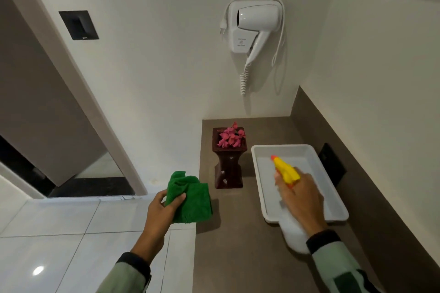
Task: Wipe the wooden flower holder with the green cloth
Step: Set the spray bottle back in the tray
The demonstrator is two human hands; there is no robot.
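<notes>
The dark wooden flower holder (229, 166) stands upright on the brown counter (238, 245), with pink flowers (230, 137) in its top. My left hand (162, 209) grips the crumpled green cloth (190, 197) just left of the holder, near the counter's left edge, apart from it. My right hand (301, 200) holds a spray bottle (285, 170) with a yellow head and white body, over the white tray (259, 162), its orange nozzle pointing away towards the back of the counter.
The white tray lies on the counter right of the holder. A white hair dryer (252, 28) hangs on the wall above, its coiled cord dangling. A black socket plate (332, 164) sits on the right backsplash. White floor tiles (59, 233) and a doorway lie left.
</notes>
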